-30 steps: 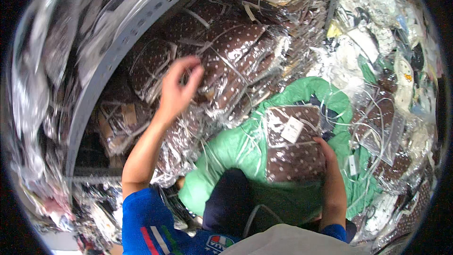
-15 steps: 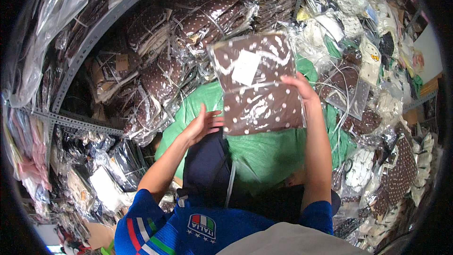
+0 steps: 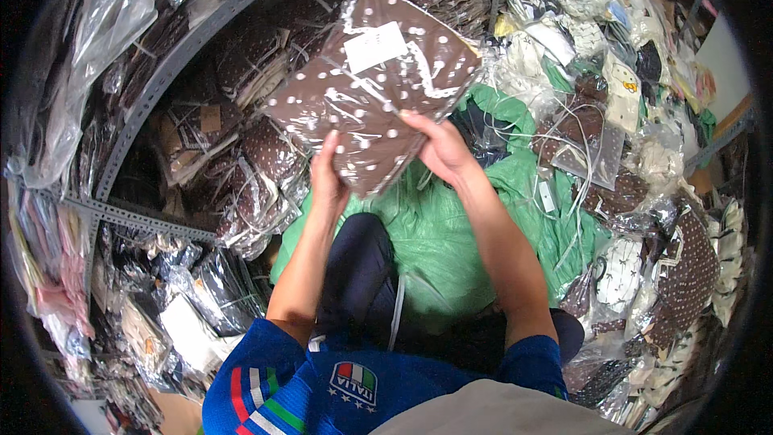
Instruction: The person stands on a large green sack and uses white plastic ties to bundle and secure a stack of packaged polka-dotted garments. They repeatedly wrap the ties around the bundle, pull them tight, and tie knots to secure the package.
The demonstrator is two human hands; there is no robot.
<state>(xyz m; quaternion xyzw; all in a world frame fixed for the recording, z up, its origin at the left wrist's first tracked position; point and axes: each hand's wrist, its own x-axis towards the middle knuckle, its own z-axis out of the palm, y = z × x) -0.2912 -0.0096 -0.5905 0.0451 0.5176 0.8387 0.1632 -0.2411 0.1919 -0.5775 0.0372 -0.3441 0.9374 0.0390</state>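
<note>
A folded brown garment with white polka dots [image 3: 346, 105], sealed in a clear plastic bag, is held up tilted in front of me. On its upper part shows a white label [image 3: 375, 47]. My left hand [image 3: 328, 177] grips the lower left edge, thumb on top and the other fingers hidden beneath. My right hand [image 3: 441, 145] pinches the lower right edge, its thumb lying on the plastic. Below the garment, a large green plastic sack [image 3: 435, 234] lies between my legs, with dark contents showing at its opening near my right hand.
A perforated metal shelf frame [image 3: 153, 97] curves along the left, with stacks of bagged brown dotted garments [image 3: 270, 145] behind it. White bagged clothes [image 3: 555, 24] are heaped at the right, among loose white straps [image 3: 584, 145]. More bagged garments [image 3: 189, 314] lie at the lower left.
The bagged garment has moved up and left and turned at a slant. My left hand, free beside it before, now grips its edge; my right hand has shifted left with it.
</note>
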